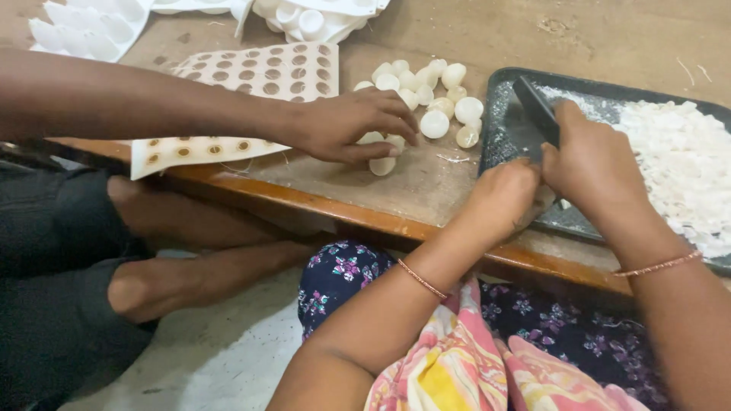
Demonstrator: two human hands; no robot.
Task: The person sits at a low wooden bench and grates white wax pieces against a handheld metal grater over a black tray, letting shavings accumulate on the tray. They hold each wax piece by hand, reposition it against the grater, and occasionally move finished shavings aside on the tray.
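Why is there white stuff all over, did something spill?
Nothing looks spilled. The white shavings lie heaped inside the dark tray, where the right hand holds a dark blade. Only a few stray flecks lie on the table beside the small white cups.

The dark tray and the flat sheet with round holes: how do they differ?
The dark tray is black with a raised rim; the sheet with round holes is pale, thin and flat. The tray holds a heap of white shavings; the sheet carries nothing. The tray lies by the person's right hand; the sheet lies under another person's arm. Both rest on the same wooden table.
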